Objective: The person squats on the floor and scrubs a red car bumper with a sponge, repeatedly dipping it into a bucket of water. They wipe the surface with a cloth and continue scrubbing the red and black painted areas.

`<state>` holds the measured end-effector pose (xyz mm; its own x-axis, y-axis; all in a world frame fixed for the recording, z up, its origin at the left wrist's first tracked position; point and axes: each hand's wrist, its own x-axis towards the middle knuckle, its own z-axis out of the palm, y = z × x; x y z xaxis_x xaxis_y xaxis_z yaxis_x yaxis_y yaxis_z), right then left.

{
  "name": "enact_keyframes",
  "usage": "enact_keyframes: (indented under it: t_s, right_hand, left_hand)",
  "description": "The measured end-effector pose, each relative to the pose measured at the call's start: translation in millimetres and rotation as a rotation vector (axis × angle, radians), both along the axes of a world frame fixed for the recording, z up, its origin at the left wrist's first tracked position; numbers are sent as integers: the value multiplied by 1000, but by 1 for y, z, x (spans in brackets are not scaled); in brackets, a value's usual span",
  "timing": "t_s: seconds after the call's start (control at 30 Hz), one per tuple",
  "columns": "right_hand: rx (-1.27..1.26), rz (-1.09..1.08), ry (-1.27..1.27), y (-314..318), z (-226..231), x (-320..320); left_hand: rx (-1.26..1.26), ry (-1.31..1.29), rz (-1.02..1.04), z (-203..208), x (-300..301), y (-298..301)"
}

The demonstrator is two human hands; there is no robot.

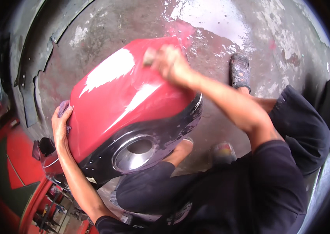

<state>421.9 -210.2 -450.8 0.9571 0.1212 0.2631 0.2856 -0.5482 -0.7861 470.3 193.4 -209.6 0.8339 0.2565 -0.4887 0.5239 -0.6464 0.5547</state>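
A glossy red car bumper (106,105) with a black lower part and a round opening (135,153) stands tilted in front of my legs. My left hand (59,126) holds its left edge, with a crumpled purple cloth (64,107) caught between fingers and thumb. On the upper right of the red surface, my right hand (173,67) is closed round a small grey-brown block (149,57), pressed to the paint. That hand is smeared by motion, so the block's exact kind cannot be made out. White glare covers part of the red surface.
The concrete floor (118,23) is wet, with a bright puddle (212,19) beyond the bumper. Dark curved panels (26,89) lie at the left. A red shelf unit (36,202) with assorted items stands at lower left. A clear container (223,151) sits near my feet.
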Motion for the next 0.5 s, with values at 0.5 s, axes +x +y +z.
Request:
enact_keyframes:
  t_s: [0.5]
  right_hand:
    - [-200,-227,346,-15,-14,26]
  left_hand:
    - [-7,16,-41,-5,5,5]
